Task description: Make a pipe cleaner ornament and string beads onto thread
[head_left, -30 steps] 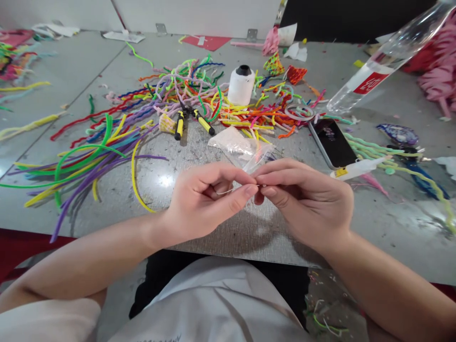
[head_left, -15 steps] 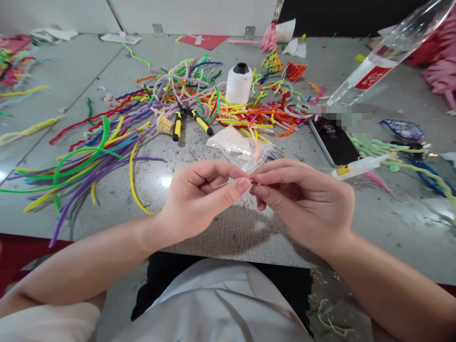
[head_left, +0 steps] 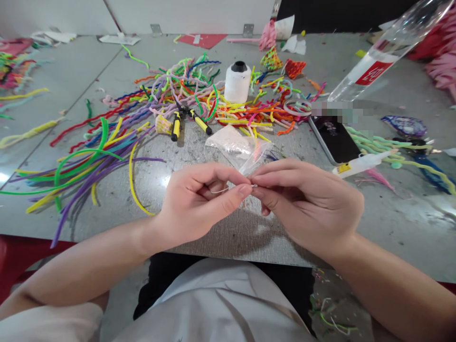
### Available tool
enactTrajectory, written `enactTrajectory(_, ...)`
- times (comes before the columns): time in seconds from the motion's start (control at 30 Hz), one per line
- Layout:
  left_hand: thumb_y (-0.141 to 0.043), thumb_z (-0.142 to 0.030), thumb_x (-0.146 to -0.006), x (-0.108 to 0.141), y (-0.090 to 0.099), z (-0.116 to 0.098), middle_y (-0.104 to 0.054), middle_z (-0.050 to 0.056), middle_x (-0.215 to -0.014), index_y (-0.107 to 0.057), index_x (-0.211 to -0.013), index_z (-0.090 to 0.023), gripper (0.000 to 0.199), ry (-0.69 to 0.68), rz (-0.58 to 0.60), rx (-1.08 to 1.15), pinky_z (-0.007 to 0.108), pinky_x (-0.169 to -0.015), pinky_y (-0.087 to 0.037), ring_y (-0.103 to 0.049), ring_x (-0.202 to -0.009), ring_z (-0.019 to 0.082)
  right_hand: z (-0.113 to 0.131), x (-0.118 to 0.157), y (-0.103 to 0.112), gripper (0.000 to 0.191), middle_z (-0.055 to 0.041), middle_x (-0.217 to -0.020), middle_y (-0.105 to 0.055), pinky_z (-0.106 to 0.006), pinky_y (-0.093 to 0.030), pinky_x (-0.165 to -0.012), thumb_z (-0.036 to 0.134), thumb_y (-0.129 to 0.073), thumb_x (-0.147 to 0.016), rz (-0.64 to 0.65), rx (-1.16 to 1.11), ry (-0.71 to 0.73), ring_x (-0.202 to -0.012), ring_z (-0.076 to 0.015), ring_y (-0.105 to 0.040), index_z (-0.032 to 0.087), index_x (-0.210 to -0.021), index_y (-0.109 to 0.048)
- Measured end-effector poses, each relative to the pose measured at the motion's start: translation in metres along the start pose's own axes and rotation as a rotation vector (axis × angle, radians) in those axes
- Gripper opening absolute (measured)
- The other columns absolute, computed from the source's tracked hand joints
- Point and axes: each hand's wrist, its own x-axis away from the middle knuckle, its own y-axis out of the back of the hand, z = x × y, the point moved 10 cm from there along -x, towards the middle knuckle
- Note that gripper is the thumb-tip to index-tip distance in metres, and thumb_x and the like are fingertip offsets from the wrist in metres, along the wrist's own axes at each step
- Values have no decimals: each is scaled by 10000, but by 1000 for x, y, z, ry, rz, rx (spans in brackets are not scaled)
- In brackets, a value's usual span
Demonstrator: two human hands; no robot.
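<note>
My left hand [head_left: 203, 204] is closed, thumb and forefinger pinched on a thin white thread [head_left: 220, 190]. Its fingertips meet those of my right hand [head_left: 309, 204], which pinches a tiny whitish piece at the same spot; the piece is mostly hidden by the fingers. Just beyond the fingertips lies a clear plastic bag [head_left: 237, 145] with small pale bits in it. Yellow-black pliers [head_left: 187, 118] rest open on the table behind my left hand, next to a white thread spool [head_left: 237, 83].
Colourful pipe cleaners [head_left: 81, 161] spread over the left and middle of the grey table [head_left: 228, 237]. To the right are a phone [head_left: 335, 140], a glue tube [head_left: 363, 164], a tilted clear bottle [head_left: 384, 57] and a blue patterned item [head_left: 404, 126].
My right hand has shifted slightly to the right, with its fingertips still at the left hand's. The white thread at my left hand now curves more visibly below the fingers.
</note>
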Motion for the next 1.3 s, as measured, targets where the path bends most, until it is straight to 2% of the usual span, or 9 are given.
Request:
enactTrajectory(0.13, -856, -256, -913, 1, 0, -3, -349, -101, -513, -800, -844, -185, 113, -32, 4, -51, 213, -391, -225, -284, -429, 40, 7, -1, -1, 175, -44, -1010, -857, -276, -683, -654, 92, -819, -940, 18, 84, 55, -775, -161, -802, 254, -1001, -847)
enactTrajectory(0.27, -901, -281, -879, 2, 3, -2, -357, -99, -510, -800, -839, -186, 144, -16, -16, -70, 210, -380, -211, -277, -426, 38, 12, -2, -2, 164, -42, -998, -858, -266, -679, -655, 95, -824, -940, 36, 134, 95, -767, -159, -800, 250, -990, -845)
enactTrajectory(0.4, -904, -271, -876, 2, 5, -5, -370, -92, -511, -806, -840, -188, 134, -40, -30, -103, 212, -382, -206, -290, -441, 44, 12, -2, -3, 159, -44, -1002, -861, -260, -685, -663, 88, -814, -948, 47, 138, 98, -752, -153, -796, 238, -990, -841)
enactTrajectory(0.57, -823, -275, -940, 4, 4, -4, -362, -87, -523, -806, -868, -190, 112, -47, -24, -157, 217, -389, -212, -285, -450, 51, 14, -2, -4, 160, -54, -1008, -863, -260, -690, -662, 85, -794, -962, 53, 139, 118, -749, -154, -801, 234, -996, -838)
enactTrajectory(0.83, -805, -190, -937, 3, 3, -10, -377, -88, -527, -812, -872, -193, 65, -110, -29, -174, 207, -397, -219, -294, -452, 50, 17, -2, -4, 159, -50, -1005, -864, -253, -689, -665, 89, -797, -958, 51, 180, 149, -775, -155, -807, 238, -1004, -833)
enactTrajectory(1.07, -818, -211, -937, 3, 4, -7, -361, -92, -519, -807, -867, -195, 73, -90, -27, -174, 215, -394, -200, -280, -441, 49, 13, -2, -4, 171, -48, -1013, -860, -249, -679, -672, 80, -770, -970, 53, 156, 99, -752, -143, -794, 234, -997, -840)
enactTrajectory(1.3, -872, -201, -882, 3, 2, -5, -350, -98, -503, -800, -845, -209, 81, -44, -17, -153, 227, -396, -190, -273, -436, 50, 13, -3, -3, 173, -49, -1007, -866, -247, -660, -620, 86, -771, -966, 48, 179, 115, -735, -147, -785, 240, -1007, -840)
